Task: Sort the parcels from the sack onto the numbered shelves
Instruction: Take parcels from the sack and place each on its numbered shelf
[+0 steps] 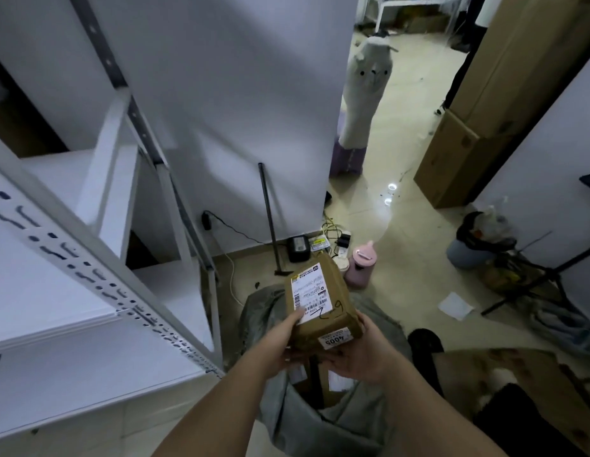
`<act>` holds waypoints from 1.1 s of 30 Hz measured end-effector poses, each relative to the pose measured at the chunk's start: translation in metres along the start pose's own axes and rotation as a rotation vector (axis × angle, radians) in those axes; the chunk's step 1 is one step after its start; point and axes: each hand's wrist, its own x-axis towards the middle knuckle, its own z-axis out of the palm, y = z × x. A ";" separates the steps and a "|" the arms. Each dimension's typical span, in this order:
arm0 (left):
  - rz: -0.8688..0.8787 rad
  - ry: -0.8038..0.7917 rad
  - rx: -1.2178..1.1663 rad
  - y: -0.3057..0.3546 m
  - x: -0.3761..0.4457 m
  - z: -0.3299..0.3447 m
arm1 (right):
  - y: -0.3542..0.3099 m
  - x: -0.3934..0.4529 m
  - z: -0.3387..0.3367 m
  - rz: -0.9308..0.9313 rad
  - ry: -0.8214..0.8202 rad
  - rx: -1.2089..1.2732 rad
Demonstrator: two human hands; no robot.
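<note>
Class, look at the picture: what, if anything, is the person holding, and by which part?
A brown cardboard parcel, held above the grey sack by its near end: left hand at the left corner, right hand under the right.

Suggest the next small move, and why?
Probably swing the box left toward the white shelves. Both hands, left hand and right hand, already hold it above the open grey sack, its small sticker reading 4005.
</note>
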 end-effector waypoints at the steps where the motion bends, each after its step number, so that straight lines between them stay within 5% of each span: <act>1: 0.002 0.001 -0.009 0.002 -0.002 0.003 | -0.003 0.000 -0.002 -0.024 0.017 0.009; 7: -0.105 -0.030 -0.238 0.003 -0.011 0.033 | -0.019 -0.012 0.016 -0.243 0.020 -0.013; 11: -0.118 -0.066 -0.244 0.007 -0.015 0.048 | -0.023 -0.008 0.024 -0.444 0.287 -0.144; 14: -0.123 -0.091 -0.057 0.013 -0.020 0.046 | -0.031 -0.014 0.022 -0.565 0.315 -0.283; 18: 0.127 0.183 0.411 0.021 -0.006 0.019 | -0.055 -0.034 0.017 -0.610 0.370 -0.816; 26: 0.341 0.024 0.952 0.061 -0.032 -0.017 | -0.091 -0.076 0.063 -0.427 0.020 -1.346; 33: 0.286 -0.182 0.861 0.065 -0.057 -0.066 | -0.091 -0.100 0.106 -0.402 -0.185 -1.183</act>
